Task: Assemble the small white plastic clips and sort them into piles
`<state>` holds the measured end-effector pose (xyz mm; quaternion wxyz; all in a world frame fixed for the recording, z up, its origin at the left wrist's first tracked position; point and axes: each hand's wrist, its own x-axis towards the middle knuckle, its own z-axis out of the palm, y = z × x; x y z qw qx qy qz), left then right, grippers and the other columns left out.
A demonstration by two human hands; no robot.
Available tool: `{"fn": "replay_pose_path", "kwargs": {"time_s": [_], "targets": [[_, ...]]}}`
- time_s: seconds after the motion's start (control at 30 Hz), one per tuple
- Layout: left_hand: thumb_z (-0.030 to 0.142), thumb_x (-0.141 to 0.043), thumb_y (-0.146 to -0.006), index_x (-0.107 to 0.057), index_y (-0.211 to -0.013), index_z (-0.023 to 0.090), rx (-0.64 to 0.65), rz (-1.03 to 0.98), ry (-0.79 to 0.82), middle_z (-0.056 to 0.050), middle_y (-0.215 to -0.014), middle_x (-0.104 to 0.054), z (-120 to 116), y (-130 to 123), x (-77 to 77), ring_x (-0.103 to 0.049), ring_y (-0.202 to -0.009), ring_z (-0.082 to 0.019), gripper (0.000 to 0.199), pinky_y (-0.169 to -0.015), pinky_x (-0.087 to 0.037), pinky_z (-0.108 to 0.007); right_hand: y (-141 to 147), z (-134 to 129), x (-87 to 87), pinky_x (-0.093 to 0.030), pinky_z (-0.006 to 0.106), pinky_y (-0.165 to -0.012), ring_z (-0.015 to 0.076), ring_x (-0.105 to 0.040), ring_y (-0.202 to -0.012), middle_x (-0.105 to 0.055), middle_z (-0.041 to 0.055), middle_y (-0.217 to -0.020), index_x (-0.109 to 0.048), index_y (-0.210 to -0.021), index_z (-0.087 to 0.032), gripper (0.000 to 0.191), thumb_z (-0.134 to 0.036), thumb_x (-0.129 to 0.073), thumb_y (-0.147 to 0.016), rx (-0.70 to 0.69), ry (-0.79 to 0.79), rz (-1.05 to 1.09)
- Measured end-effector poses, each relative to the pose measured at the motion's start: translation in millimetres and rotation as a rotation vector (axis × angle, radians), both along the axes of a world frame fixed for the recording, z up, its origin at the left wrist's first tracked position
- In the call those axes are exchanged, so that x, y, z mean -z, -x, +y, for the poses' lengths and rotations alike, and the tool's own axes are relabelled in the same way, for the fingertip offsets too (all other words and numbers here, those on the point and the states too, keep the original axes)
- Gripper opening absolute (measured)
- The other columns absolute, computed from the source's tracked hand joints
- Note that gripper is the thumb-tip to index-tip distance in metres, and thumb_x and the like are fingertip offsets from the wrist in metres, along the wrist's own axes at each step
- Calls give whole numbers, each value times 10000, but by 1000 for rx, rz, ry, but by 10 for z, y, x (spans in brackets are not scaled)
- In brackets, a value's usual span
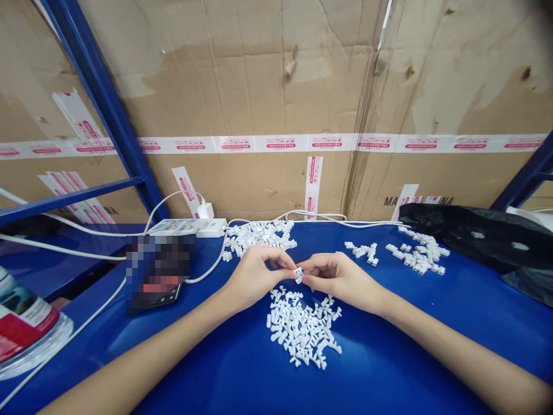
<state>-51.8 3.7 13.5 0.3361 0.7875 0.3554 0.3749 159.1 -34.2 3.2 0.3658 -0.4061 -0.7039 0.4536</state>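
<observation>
Between the fingertips of my left hand (259,274) and my right hand (339,279) is a small white plastic piece (298,275), pinched from both sides. Dark slots or marks show on its face; its exact kind I cannot make out. Just below my hands lies a heap of small, elongated white plastic parts (305,328) on the blue tabletop (207,351). Behind my left hand sits a second heap, of blocky white pieces (259,233). Past my right hand are a few white blocks (365,252) and a larger scattered group of similar blocks (419,253).
A white power strip (181,226) with a plugged-in charger (205,210) and cables stands at the back left. Before it is a partly pixelated dark device (162,276). A labelled clear container (26,323) is far left, a black plastic bag (470,233) right, taped cardboard (259,86) behind.
</observation>
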Motion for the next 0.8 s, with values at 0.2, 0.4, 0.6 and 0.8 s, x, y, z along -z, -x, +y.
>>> {"fn": "replay_pose_path", "kwargs": {"time_s": [0.2, 0.4, 0.6, 0.8], "targets": [[215, -802, -740, -774, -733, 209, 6, 0, 18, -4, -751, -741, -5, -7, 7, -653, -744, -157, 29, -735, -481, -299, 10, 0, -20, -364, 242, -541, 95, -457, -595, -608, 7, -697, -774, -1035, -135, 385, -453, -760, -819, 15, 26, 9], [209, -797, -741, -770, -732, 206, 19, -3, 8, -12, -753, -738, 7, -4, 27, -660, -744, -166, 30, -733, -501, -307, 17, -12, -32, -401, 249, -556, 104, -495, -603, -649, 19, -722, -780, -1016, -148, 399, -472, -786, -784, 25, 45, 34], [186, -796, -742, -765, -729, 202, 37, 13, 28, -10, -754, -741, 6, 0, 25, -671, -743, -160, 37, -736, -515, -298, 11, -23, -28, -405, 245, -562, 101, -508, -611, -667, 21, -738, -783, -997, -149, 354, -425, -804, -777, 21, 54, 47], [126, -783, -734, -773, -770, 195, 89, 17, 62, -10, -771, -754, -17, -6, 7, -691, -749, -159, 78, -763, -528, -298, 19, -20, -12, -407, 244, -556, 100, -517, -604, -663, 17, -722, -776, -1001, -153, 316, -406, -780, -812, 6, 29, 38]]}}
